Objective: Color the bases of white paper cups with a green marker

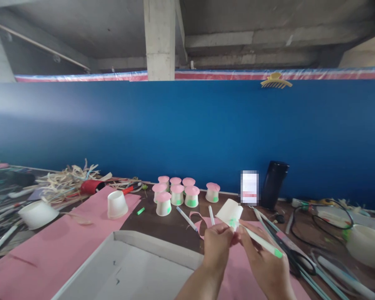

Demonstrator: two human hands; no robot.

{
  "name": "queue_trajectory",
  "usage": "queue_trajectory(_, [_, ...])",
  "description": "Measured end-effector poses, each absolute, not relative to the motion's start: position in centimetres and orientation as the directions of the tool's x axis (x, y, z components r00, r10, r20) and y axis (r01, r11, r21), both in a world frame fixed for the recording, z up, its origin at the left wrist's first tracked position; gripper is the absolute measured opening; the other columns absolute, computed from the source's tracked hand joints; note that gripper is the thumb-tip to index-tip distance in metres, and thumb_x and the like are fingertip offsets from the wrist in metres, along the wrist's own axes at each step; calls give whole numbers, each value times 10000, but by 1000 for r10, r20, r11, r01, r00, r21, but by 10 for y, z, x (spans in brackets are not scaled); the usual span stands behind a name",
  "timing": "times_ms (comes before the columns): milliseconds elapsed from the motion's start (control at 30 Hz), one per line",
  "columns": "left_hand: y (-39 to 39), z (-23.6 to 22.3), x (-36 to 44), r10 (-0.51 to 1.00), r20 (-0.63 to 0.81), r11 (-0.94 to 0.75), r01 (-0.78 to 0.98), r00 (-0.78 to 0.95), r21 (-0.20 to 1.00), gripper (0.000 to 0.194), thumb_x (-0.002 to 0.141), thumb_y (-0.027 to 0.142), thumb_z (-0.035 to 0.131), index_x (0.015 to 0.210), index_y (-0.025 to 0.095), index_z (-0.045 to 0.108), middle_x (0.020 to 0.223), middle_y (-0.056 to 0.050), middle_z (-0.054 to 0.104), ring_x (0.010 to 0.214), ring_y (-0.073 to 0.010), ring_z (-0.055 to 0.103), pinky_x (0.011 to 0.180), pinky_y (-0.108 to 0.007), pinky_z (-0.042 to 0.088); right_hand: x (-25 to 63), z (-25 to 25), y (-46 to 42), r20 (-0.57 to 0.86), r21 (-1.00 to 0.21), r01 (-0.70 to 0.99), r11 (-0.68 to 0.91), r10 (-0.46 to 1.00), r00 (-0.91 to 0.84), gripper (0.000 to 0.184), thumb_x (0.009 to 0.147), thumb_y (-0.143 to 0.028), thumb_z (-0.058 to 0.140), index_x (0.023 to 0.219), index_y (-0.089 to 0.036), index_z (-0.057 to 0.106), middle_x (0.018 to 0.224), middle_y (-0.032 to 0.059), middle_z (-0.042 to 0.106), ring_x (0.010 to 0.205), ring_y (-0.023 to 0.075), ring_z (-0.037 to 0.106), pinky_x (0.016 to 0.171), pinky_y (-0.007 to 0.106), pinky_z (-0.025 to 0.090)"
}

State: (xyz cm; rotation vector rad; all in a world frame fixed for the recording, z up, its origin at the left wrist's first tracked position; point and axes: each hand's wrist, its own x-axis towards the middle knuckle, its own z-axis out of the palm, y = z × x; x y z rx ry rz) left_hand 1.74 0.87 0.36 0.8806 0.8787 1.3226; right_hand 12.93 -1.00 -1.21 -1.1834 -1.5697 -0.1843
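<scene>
On the brown tabletop (156, 225), pink-capped white tapered cups (177, 197) cluster behind a white cardboard tray (154, 241), left of the green-marked white cup (228, 211) in the fingers (218, 232). Behind it, rightward, stands a black cylindrical flask (274, 185); leftward, flat pink paper (65, 252) bears a plain white cup (117, 204).

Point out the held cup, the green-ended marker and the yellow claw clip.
Held cup (228, 211): head view, side wall.
Green-ended marker (262, 241): head view, white barrel.
Yellow claw clip (275, 79): head view, mid-body.

Left hand (217, 245) and forearm (198, 280) bare; right hand (265, 260) too.
</scene>
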Motion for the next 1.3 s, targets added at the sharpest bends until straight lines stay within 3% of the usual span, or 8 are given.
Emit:
queue_trajectory(200, [9,3,18,997,-33,62,-462,70,885,199,598,216,612,438,169,503,467,26,458,504,-105,451,568,-254,415,129,-12,-8,827,-432,748,504,552,106,206,834,-312,545,933,-198,686,940,57,703,861,192,664,745,273,542])
queue_trajectory(467, [9,2,15,998,-27,48,-421,56,906,202,587,235,619,417,172,529,438,25,462,475,-99,413,549,-249,399,128,-9,-10,797,-423,758,496,602,51,225,846,-347,511,869,-201,681,891,61,707,807,191,672,718,269,543])
queue_trajectory(767, [10,2,16,999,-3,23,-389,51,921,207,599,209,564,416,182,472,436,33,427,481,-101,402,520,-242,357,129,-12,-9,830,-407,743,532,555,57,177,835,-284,546,922,-203,677,916,51,699,847,192,658,745,282,533])
queue_trajectory(1300, [11,-2,15,999,9,2,-312,33,950,210,607,218,553,419,180,467,436,35,419,470,-93,373,488,-234,300,129,-14,-12,756,-485,703,521,654,38,203,848,-311,520,926,-189,662,920,72,696,829,195,664,734,274,534])
